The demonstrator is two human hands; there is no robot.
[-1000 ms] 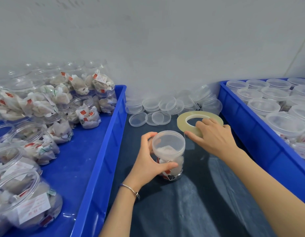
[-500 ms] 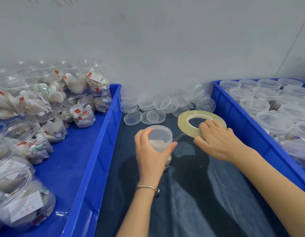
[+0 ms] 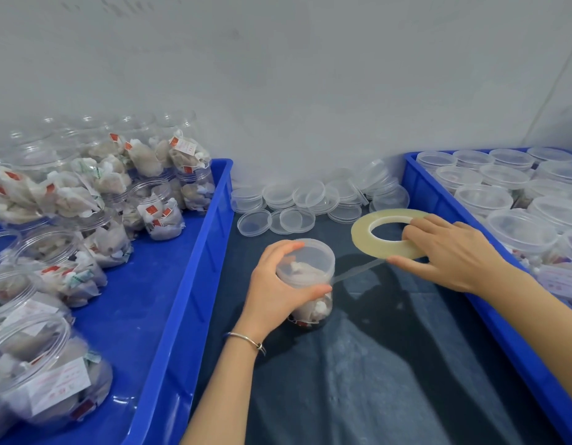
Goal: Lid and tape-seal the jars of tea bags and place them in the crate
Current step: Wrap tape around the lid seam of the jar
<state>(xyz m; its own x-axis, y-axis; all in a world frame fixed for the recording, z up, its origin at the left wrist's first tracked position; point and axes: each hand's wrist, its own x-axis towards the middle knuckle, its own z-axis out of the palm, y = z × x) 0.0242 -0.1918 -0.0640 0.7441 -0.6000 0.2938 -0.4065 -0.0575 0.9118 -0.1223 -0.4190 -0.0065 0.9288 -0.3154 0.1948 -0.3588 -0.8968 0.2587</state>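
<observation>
We see a jar [image 3: 305, 281] of tea bags standing on a dark cloth [image 3: 374, 364] between two blue crates. It has a clear lid [image 3: 305, 256] on top. The left hand [image 3: 280, 285] wraps around the jar, with the thumb pressing the side just under the lid. A thin bracelet [image 3: 246, 340] sits on that wrist. The right hand [image 3: 451, 252] holds a big roll of tape [image 3: 389, 232], with fingers curled into the hole and the thumb under the edge. A strip of tape [image 3: 358, 272] runs from the roll to the jar by the thumb. The left crate [image 3: 188, 284] holds open jars of tea bags [image 3: 95, 245]. The right crate [image 3: 438, 200] holds jars with lids on [image 3: 485, 197]. Loose lids [image 3: 310, 200] lie in a heap by the wall [image 3: 278, 75].
</observation>
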